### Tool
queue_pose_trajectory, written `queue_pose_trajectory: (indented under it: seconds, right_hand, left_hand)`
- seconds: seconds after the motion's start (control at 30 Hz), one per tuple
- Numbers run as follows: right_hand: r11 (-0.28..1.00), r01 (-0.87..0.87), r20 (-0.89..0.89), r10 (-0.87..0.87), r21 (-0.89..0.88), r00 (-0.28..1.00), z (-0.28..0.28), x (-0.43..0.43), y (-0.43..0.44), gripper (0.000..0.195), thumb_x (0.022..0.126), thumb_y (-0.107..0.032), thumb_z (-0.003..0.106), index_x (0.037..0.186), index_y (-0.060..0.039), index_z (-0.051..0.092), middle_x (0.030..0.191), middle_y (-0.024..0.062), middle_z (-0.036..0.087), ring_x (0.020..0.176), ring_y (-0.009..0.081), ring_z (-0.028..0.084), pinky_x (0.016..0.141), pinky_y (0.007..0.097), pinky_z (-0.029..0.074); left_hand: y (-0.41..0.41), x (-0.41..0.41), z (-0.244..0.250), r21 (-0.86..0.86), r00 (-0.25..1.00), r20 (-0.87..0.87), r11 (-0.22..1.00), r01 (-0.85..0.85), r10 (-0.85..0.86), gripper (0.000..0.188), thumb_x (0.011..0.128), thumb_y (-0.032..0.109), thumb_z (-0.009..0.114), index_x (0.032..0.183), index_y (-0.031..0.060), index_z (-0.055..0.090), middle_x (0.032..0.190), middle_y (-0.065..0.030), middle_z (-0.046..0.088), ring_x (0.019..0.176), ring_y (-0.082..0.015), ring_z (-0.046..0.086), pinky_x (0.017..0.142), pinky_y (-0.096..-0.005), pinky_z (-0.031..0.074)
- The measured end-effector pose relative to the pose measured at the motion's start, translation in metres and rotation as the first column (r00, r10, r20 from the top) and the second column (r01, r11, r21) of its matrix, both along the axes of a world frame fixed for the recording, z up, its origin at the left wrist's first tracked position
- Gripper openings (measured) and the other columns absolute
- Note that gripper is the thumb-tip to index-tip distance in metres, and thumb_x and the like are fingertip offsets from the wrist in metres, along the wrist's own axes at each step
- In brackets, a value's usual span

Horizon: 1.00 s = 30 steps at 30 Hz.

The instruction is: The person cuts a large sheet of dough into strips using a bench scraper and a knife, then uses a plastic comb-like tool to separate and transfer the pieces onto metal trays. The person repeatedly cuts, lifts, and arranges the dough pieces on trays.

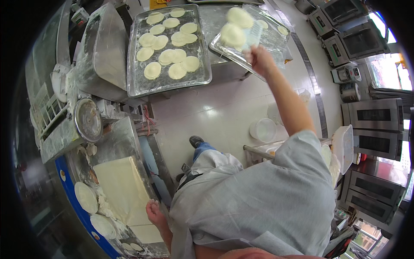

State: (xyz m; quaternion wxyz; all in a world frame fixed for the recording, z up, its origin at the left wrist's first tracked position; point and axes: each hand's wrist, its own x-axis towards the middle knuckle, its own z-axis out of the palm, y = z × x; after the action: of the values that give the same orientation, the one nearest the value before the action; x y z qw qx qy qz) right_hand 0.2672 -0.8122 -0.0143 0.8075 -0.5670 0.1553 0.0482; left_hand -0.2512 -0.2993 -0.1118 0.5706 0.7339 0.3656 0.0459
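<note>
My right hand (258, 58), blurred, is closed on a pale blue, flat item (253, 34) over a metal tray (223, 54) lined with clear plastic film. Pale dough rounds (233, 34) are beside that item; whether they rest on it is unclear. To the left, a large floured baking tray (207, 73) carries several thin dough rounds (177, 70), some overlapping. My left hand (155, 213), fingers curled, is beside a folded sheet of dough (121, 187) on the floured worktop; nothing plainly shows in it. Bigger dough pieces (86, 197) lie along the worktop's far left side.
A floury metal machine (58, 129) with a round disc stands at the left, beside a steel housing (103, 55). A white bucket (263, 130) is on the tiled floor. A rack with a clear plastic bin (343, 149) is at my right. Steel ovens (372, 115) line the right side.
</note>
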Motion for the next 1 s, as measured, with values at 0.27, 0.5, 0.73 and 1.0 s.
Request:
queue_pose_trajectory:
  seconds: [0.27,0.5,0.73,1.0]
  right_hand:
    - [0.963,0.029,-0.302,-0.113,-0.268,0.947,-0.072,-0.007,-0.026,0.012,0.096,-0.004,0.039,0.103,0.005,0.044,0.084,0.021,0.064,0.055,0.0263,0.062,0.05,0.0366,0.055]
    - [0.937,-0.344,-0.242,0.323,-0.051,0.915,-0.049,-0.088,0.092,0.015,0.101,-0.013,0.04,0.109,-0.0005,0.042,0.08,0.0175,0.064,0.056,0.0206,0.063,0.046,0.0336,0.054]
    - [0.676,-0.723,-0.11,0.715,-0.145,0.69,-0.039,-0.146,0.198,0.017,0.103,-0.021,0.045,0.107,-0.0049,0.047,0.078,0.0096,0.063,0.058,0.0155,0.059,0.052,0.0276,0.05]
    - [0.255,-0.955,-0.06,0.962,-0.155,0.266,-0.037,-0.284,0.33,0.017,0.102,-0.015,0.044,0.111,-0.0006,0.046,0.076,0.0141,0.065,0.054,0.0167,0.06,0.051,0.0266,0.05]
  left_hand:
    - [-0.027,0.026,-0.005,-0.064,0.991,-0.132,0.998,0.005,-0.014,0.032,0.099,0.012,0.048,0.124,-0.0072,0.052,0.121,-0.0162,0.059,0.108,-0.0219,0.06,0.093,-0.0311,0.048]
    - [-0.038,-0.006,-0.04,0.03,0.984,-0.135,0.992,0.121,-0.116,0.031,0.098,0.015,0.053,0.12,-0.0064,0.056,0.116,-0.0169,0.062,0.103,-0.0237,0.062,0.091,-0.0319,0.049]
    - [-0.047,-0.026,0.002,0.322,0.983,-0.176,0.941,0.102,-0.047,0.031,0.098,0.021,0.049,0.118,0.0001,0.059,0.108,-0.0206,0.065,0.099,-0.0341,0.063,0.086,-0.0402,0.05]
    - [-0.045,-0.129,0.005,0.301,0.956,-0.178,0.938,-0.172,0.233,0.026,0.093,0.016,0.049,0.112,0.0024,0.061,0.112,-0.0177,0.063,0.105,-0.0364,0.059,0.09,-0.0422,0.047]
